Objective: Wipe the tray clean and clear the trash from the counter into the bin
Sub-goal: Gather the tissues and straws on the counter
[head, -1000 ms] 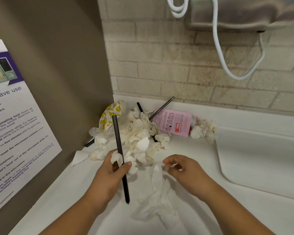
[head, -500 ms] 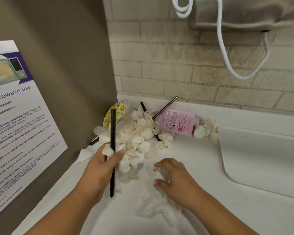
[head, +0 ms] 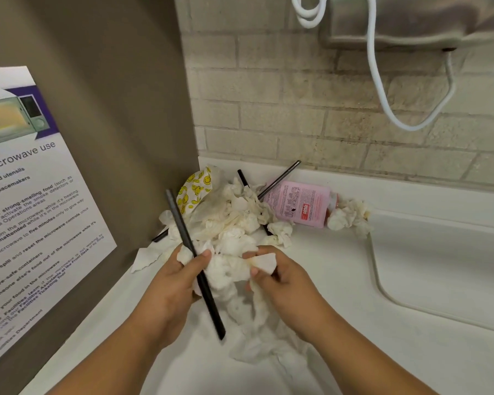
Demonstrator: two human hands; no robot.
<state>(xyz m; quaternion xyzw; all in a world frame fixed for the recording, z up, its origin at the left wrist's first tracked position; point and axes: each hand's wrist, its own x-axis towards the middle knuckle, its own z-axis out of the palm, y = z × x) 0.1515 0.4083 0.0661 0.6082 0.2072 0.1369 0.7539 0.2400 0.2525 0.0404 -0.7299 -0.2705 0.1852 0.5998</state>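
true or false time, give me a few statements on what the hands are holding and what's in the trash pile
1. The left hand grips a black straw together with crumpled tissue. True.
2. The right hand is empty. False: it pinches a piece of tissue.
3. The pink bottle stands upright. False: it lies on its side on the counter, by the wall.
4. A wrapper printed with yellow smiley faces sits at the back of the pile. True.
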